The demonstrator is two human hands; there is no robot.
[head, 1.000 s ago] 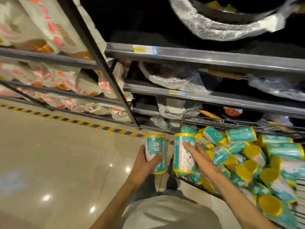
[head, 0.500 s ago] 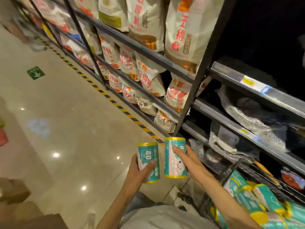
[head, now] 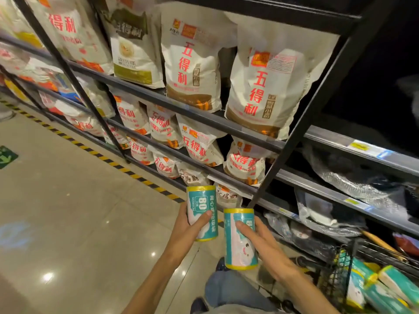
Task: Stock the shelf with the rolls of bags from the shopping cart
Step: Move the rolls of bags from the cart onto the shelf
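Note:
Each of my hands holds one upright roll of bags, teal and white with yellow ends. My left hand grips the roll marked 80. My right hand grips the second roll, a little lower and to the right. Both rolls hang over the floor in front of the shelf unit. The black wire shopping cart sits at the bottom right with more rolls lying in it.
White flour bags with red characters fill the shelves ahead and to the left. A black upright post divides them from darker shelves on the right holding plastic-wrapped goods. A yellow-black stripe runs along the glossy floor.
My view has swung left and up, from the cart to the flour shelves. Both hands carried their rolls away from the cart, which has slid to the bottom right corner.

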